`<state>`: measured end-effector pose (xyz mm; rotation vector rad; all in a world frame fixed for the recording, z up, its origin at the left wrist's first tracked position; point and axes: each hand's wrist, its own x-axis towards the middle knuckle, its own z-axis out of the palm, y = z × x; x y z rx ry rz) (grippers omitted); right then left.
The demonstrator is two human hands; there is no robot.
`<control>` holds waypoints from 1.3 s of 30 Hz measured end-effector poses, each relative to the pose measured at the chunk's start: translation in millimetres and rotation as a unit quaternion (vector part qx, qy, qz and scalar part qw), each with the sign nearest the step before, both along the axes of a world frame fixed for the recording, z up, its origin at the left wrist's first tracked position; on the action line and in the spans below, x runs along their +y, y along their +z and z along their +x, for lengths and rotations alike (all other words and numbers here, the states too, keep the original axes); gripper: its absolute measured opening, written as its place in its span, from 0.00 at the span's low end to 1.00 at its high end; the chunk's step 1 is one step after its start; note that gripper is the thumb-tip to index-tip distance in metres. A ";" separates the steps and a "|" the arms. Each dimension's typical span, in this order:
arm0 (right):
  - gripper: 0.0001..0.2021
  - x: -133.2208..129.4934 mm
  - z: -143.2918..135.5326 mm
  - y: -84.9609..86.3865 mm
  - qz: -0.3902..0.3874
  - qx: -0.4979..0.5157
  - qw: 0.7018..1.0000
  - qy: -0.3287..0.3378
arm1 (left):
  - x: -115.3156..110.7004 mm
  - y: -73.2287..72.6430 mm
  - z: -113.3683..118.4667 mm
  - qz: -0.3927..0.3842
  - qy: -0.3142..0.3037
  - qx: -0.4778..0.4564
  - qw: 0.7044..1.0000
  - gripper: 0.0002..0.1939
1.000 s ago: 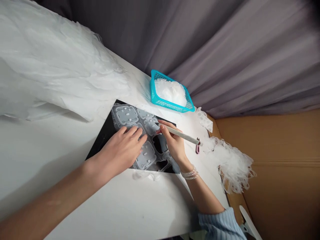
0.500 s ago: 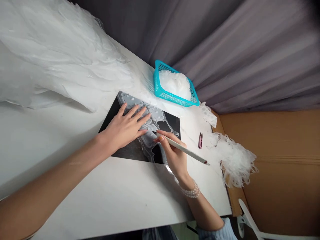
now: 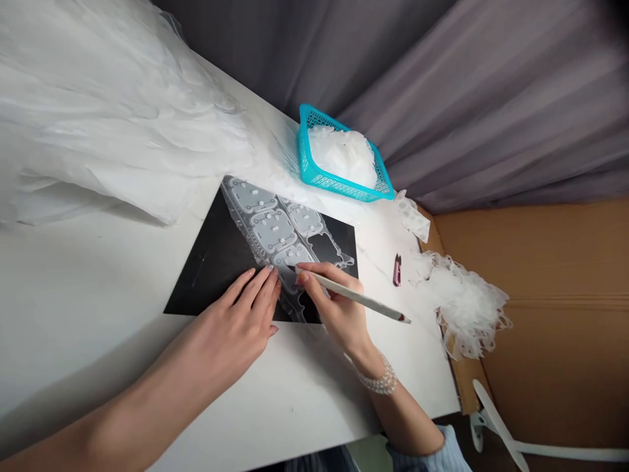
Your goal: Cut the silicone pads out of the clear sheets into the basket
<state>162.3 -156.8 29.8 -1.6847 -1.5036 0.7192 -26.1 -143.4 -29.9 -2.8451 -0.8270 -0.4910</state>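
Note:
A black mat (image 3: 196,278) lies on the white table. On it rests a translucent moulded sheet (image 3: 272,229) with rounded panels, small raised bumps and some cut-out gaps. My left hand (image 3: 246,318) lies flat at the mat's near edge, fingers stretched out and close together, fingertips on the mat and the sheet's edge. With my right hand (image 3: 339,305) I grip a slim pale pen-like tool (image 3: 363,300); its dark pointed end is at a lower panel of the sheet. Whether the point touches the sheet I cannot tell.
A turquoise basket (image 3: 351,190) holds translucent white pieces. Pink thread snips (image 3: 397,270) lie to the right, near a small white piece (image 3: 413,219). A tangle of clear trimmings (image 3: 466,305) sits by the cardboard (image 3: 535,262). Translucent sheets (image 3: 98,111) are heaped at left.
My left hand has slid off the upper panels toward me, uncovering them, and its fingers have come closer together. My right hand and the tool have shifted slightly left.

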 end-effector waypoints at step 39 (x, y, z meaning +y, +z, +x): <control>0.16 -4.3 4.4 -16.2 0.111 -0.211 0.957 0.165 | 4.3 5.4 0.2 0.047 -0.041 -0.013 0.998 0.19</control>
